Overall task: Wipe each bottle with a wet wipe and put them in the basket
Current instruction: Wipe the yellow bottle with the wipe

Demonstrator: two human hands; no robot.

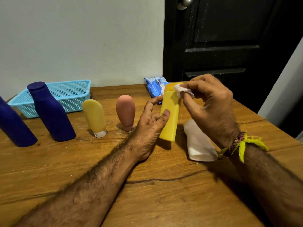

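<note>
Dim warm light, wide-angle edge distortion

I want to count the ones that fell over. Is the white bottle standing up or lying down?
Lying down. The white bottle lies flat on its side on the wooden table, beneath the right hand.

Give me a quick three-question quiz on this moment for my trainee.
1. True or false: the blue basket already holds a bottle.
2. Which hand presses the wet wipe on the yellow bottle? A) left hand B) right hand
3. Fill in: the white bottle ____ on the wooden table.

Key: 1 false, none shows inside; 2 B, the left hand grips the bottle; 3 lies.
</note>
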